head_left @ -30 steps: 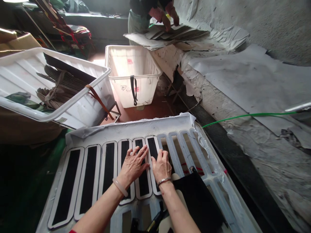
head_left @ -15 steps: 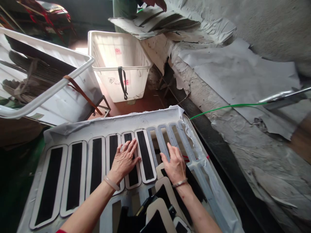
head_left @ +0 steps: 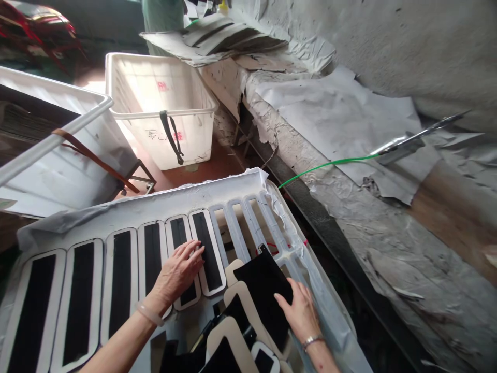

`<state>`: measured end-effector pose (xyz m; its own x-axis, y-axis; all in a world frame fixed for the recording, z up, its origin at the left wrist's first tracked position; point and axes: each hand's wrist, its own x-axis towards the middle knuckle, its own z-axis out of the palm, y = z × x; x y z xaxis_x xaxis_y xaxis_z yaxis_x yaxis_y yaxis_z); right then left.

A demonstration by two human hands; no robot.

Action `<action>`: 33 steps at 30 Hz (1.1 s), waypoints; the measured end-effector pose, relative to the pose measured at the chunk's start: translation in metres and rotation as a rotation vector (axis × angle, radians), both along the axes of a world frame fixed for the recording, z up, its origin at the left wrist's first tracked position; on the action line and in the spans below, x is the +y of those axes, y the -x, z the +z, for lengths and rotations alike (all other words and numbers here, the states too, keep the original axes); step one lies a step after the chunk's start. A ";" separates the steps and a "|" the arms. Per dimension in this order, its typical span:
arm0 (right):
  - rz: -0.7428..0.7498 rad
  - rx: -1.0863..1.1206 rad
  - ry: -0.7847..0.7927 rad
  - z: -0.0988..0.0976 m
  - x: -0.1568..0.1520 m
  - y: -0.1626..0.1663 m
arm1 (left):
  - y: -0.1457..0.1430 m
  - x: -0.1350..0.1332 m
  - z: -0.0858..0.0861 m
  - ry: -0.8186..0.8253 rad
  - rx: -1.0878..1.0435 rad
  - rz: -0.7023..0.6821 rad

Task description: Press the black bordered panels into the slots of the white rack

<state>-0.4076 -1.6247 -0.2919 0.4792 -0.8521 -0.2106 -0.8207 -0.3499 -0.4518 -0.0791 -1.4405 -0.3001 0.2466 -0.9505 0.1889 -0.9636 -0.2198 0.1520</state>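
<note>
My left hand (head_left: 180, 272) lies over the row of long pale-rimmed panels with black centres, its fingers slightly bent and apart. The fingertips reach the last panel (head_left: 207, 251) in the row. At the right, my right hand (head_left: 301, 308) is spread at the edge of a black sheet (head_left: 264, 295), thumb over its surface; no firm grip shows. That sheet lies on a loose pile of beige-rimmed pieces (head_left: 238, 298) with black middles. Beneath everything is a grey slatted frame (head_left: 236, 228), its slots visible beyond the row.
Two white plastic bins (head_left: 186, 137) stand beyond the frame; the left bin (head_left: 89, 132) holds dark stacked material. A ragged, paper-covered ledge (head_left: 306, 119) runs along the right, with a green cord (head_left: 330, 163) leading to a metal tool. Another person (head_left: 163, 20) is at the back.
My right hand has moved from above the slots down to the right edge of the black sheet. My left hand has shifted slightly toward me. The view has turned right.
</note>
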 end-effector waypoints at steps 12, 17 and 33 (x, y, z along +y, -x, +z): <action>-0.007 -0.035 -0.094 0.069 -0.064 0.041 | 0.010 0.011 -0.019 -0.021 -0.025 0.035; 0.134 0.095 0.367 0.075 -0.087 0.025 | 0.011 0.011 -0.023 -0.022 -0.075 0.019; 0.389 0.295 0.560 -0.014 -0.013 0.046 | 0.007 0.012 -0.031 0.026 -0.119 0.014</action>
<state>-0.4535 -1.6376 -0.3060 0.7590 -0.6499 0.0392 -0.6501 -0.7533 0.0996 -0.0862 -1.4289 -0.3309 0.2342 -0.9415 0.2422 -0.9721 -0.2308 0.0428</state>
